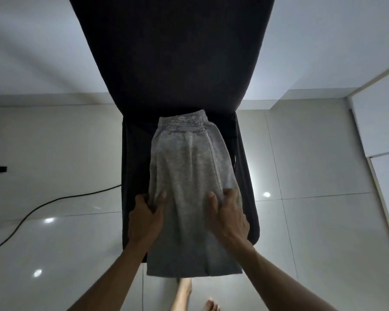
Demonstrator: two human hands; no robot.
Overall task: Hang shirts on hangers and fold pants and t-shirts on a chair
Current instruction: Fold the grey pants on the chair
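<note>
Grey pants [189, 167] lie lengthwise on the seat of a dark chair [135, 153], waistband toward the backrest, leg ends hanging over the front edge. My left hand [146, 216] pinches the left edge of the fabric near the seat's front, thumb on top and fingers tucked under. On the right edge, my right hand [228, 215] holds the cloth the same way. The two hands sit level with each other, about a pants-width apart.
The chair's tall dark backrest [171, 52] rises straight ahead against a white wall. Glossy pale floor tiles [312, 176] surround the chair. A black cable [43, 205] snakes across the floor on the left. My bare feet [186, 295] show below the pants.
</note>
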